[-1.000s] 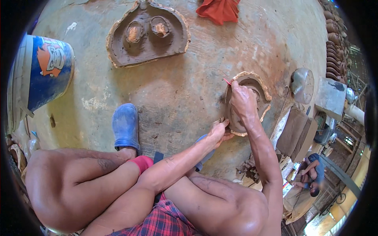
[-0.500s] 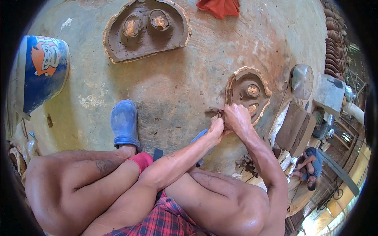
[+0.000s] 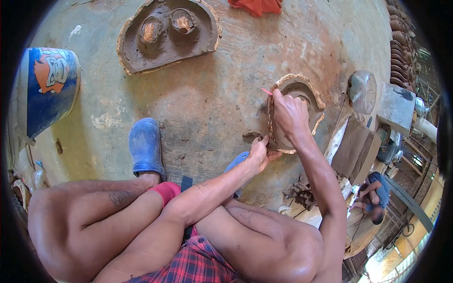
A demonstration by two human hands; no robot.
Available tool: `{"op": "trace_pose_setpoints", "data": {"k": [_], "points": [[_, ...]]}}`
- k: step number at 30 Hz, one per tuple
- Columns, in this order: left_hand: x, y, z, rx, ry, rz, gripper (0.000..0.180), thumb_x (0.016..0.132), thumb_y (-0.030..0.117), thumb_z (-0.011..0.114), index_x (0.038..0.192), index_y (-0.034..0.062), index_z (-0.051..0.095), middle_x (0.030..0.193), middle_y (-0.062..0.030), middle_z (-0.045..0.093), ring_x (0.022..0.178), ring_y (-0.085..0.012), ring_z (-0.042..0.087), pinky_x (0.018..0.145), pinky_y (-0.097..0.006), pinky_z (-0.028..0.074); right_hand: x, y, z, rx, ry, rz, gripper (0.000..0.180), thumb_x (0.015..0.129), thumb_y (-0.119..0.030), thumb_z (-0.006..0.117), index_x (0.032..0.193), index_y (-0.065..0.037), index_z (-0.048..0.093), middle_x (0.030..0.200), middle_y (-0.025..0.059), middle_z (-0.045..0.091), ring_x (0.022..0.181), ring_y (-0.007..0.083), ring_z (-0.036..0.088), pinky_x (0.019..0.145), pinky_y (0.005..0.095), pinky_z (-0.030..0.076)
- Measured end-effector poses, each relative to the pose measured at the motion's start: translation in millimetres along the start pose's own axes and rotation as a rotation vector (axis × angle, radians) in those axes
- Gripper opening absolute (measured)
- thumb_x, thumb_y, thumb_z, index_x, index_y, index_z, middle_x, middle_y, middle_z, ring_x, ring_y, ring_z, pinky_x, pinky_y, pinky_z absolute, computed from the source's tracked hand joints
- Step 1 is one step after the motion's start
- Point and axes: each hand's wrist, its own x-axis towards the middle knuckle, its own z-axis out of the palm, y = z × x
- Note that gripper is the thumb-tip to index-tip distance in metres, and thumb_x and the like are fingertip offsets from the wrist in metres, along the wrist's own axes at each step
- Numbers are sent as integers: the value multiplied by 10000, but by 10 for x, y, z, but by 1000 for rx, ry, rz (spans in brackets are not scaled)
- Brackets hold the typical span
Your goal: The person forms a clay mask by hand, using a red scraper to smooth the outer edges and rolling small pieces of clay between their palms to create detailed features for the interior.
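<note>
Small clay mould (image 3: 302, 92) sits right of centre on the floor (image 3: 207, 104). Right hand (image 3: 289, 113) grips a thin red stick (image 3: 267, 91) along its far-left rim; left hand (image 3: 258, 153) pinches the near edge. Keep strokes shallow, mould steady.

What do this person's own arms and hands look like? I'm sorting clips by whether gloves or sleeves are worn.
Both arms are bare from shoulder to fingers: no sleeves, gloves, watch or rings show. The left hand and right hand are ungloved. Red-checked shorts and a blue clog are worn; a faint dark tattoo marks one bare leg.
</note>
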Motion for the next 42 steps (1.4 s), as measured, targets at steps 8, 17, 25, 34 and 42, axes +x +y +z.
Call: {"op": "trace_pose_setpoints", "data": {"k": [8,17,25,34,42], "points": [[144,-49,-2,-43,24,14,251,1141,247,428,1348,129,505,1309,-95,655,1122,-279,700,890,-515,646,-218,-34,73,-66,-168,-93,168,903,-136,639,1001,-25,718,832,224,747,786,398,766,694,513,616],[229,-129,-184,-83,-9,5,353,1126,249,488,1448,114,434,1189,-126,642,1095,-314,703,891,-528,651,-829,-108,73,-51,-384,-8,155,872,-179,684,908,-47,755,865,217,761,862,372,778,734,490,625],[53,53,-228,141,108,67,699,1117,248,527,1622,119,61,1052,-131,668,965,-302,727,856,-492,649,-1555,69,-35,370,-185,433,182,925,-167,688,990,-3,643,814,295,694,838,504,699,737,583,540],[-510,545,-88,1232,-67,-48,224,1041,209,561,1176,69,674,708,-42,599,480,-117,477,438,-288,342,-2658,-44,759,523,-90,771,468,957,-310,731,1306,-2,676,1048,268,748,1082,469,689,940,548,525],[-666,313,707,1755,-367,-186,293,1054,253,549,1242,55,654,854,8,619,707,-87,537,627,-260,423,-2133,-168,596,1770,638,819,461,1048,-326,672,1292,65,651,1278,243,699,1259,376,650,1032,462,510]]}}
